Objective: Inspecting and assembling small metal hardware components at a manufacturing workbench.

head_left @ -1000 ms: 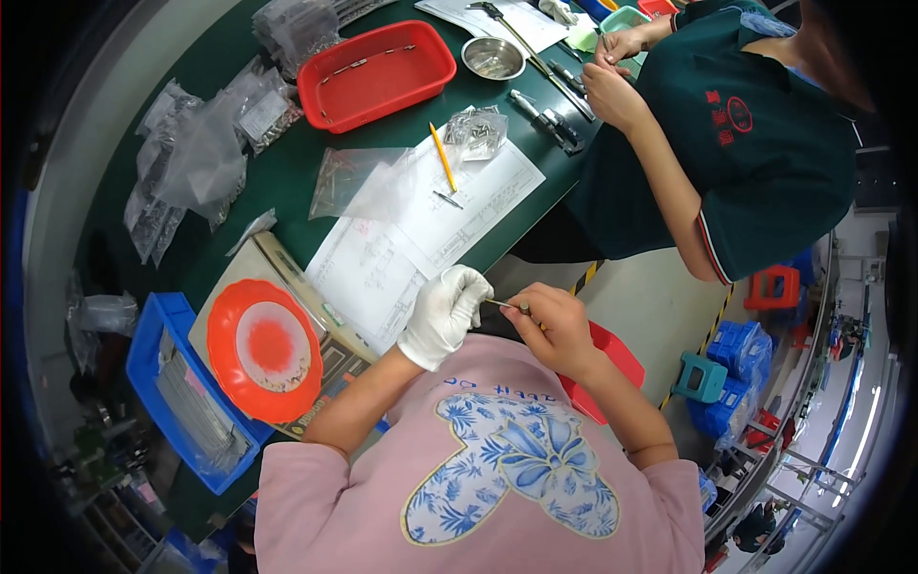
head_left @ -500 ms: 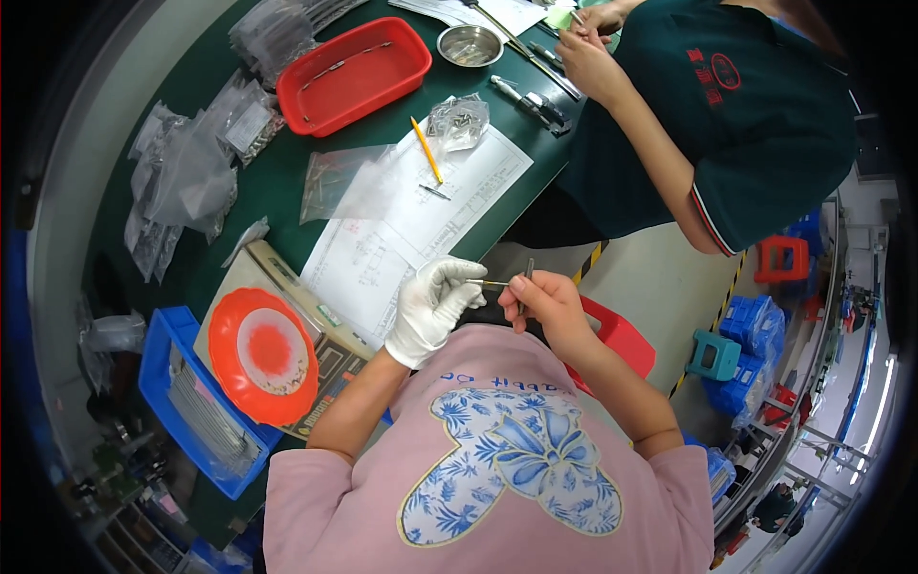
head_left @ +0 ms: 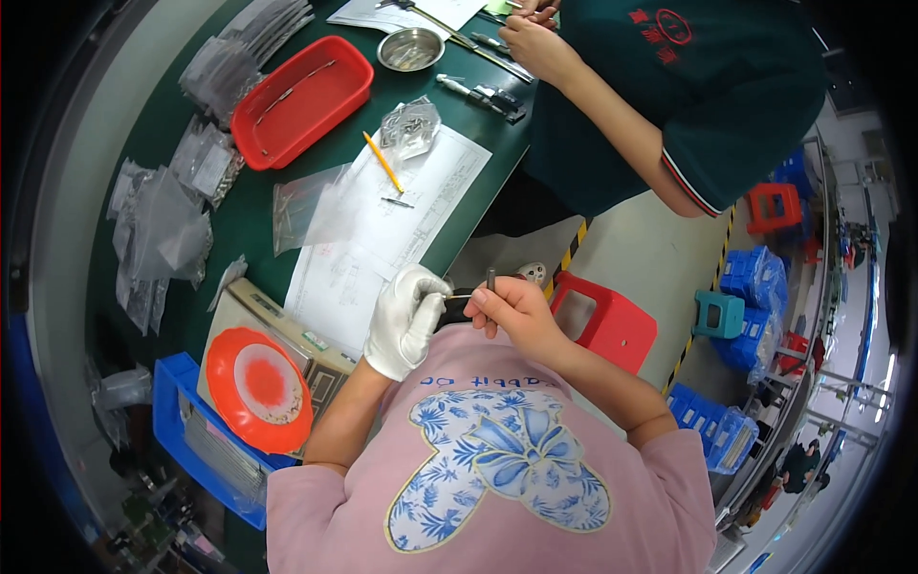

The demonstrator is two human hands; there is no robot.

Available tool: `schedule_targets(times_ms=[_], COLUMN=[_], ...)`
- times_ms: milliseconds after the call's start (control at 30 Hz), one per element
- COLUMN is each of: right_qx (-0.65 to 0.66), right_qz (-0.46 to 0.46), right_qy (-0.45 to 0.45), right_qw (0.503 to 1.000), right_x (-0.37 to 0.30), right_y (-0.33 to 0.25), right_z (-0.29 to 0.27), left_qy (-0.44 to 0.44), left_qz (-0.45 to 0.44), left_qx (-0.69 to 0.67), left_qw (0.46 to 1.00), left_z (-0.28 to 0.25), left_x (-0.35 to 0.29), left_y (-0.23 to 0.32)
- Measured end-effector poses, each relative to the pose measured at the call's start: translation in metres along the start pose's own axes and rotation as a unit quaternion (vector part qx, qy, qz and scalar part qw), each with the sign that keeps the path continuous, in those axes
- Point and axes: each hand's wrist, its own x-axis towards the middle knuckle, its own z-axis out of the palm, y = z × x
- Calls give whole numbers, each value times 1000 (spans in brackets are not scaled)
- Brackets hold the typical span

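My left hand (head_left: pixel 406 320), in a white glove, is closed with thumb and fingers pinching one end of a thin, brass-coloured rod (head_left: pixel 458 297). The other end of this rod reaches the fingertips of my bare right hand (head_left: pixel 519 314). That hand is closed round a short dark metal rod (head_left: pixel 491 277), whose upper end sticks out above the fingers. Both hands are held in front of my body, close to the table's edge. Whether the two rods touch is hidden by my right fingers.
Printed drawings (head_left: pixel 330 297) bear a yellow pencil (head_left: pixel 383 163) and a bag of small metal parts (head_left: pixel 411 129). Beyond are a red tray (head_left: pixel 251 142) and metal bowl (head_left: pixel 410 50). An orange dish (head_left: pixel 216 383) sits left; a co-worker (head_left: pixel 688 105) works right; a red stool (head_left: pixel 612 330) stands behind.
The view has shifted, so the table things sit further left and more of the red stool shows. My gloved fingers are curled more tightly round the thin rod. Both hands keep their hold.
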Motion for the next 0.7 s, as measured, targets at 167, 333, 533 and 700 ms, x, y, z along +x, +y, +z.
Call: schedule_targets(times_ms=[167, 333, 533, 700], right_qx=[-35, -70, -7, -70], right_qz=[-18, -53, -11, -19], right_qy=[8, 19, 31, 24], right_qw=[999, 996, 999, 997], right_x=[-2, -1, 1, -1], right_y=[-1, 0, 0, -2], right_z=[6, 3, 1, 4], left_qy=[-19, -62, -14, 14], left_qz=[-56, -163, -87, -131], left_qx=[17, -131, -62, -100], left_qw=[998, 976, 994, 986], left_z=[-4, -3, 5, 7], left_x=[-3, -4, -2, -4], left_y=[-6, -10, -15, -9])
